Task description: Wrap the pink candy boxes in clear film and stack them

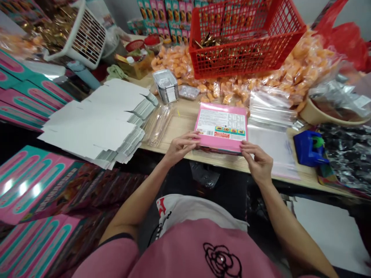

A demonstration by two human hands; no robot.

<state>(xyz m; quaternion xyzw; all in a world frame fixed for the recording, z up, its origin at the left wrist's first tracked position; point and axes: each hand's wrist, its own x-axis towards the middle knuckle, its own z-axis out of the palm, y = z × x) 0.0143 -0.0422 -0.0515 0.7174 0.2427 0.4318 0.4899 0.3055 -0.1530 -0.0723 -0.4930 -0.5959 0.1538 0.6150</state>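
Note:
A flat pink box [223,144] lies on the wooden table with its printed label side up, close to the front edge. My left hand [181,146] pinches the box's near left corner between bent fingers. At the near right corner, my right hand [256,159] holds the box the same way, thumb and fingers closed on it. Clear plastic sleeves [271,143] lie just right of the box, and a bundle of thin clear wrappers [158,125] is to its left.
Flattened white cartons [95,116] are stacked at left. A red basket [232,58] stands behind among orange wrapped pieces [307,65]. Foil trays [166,85] sit behind the box, a blue tape dispenser [307,148] at right. Pink and teal boxes [34,181] fill the lower left.

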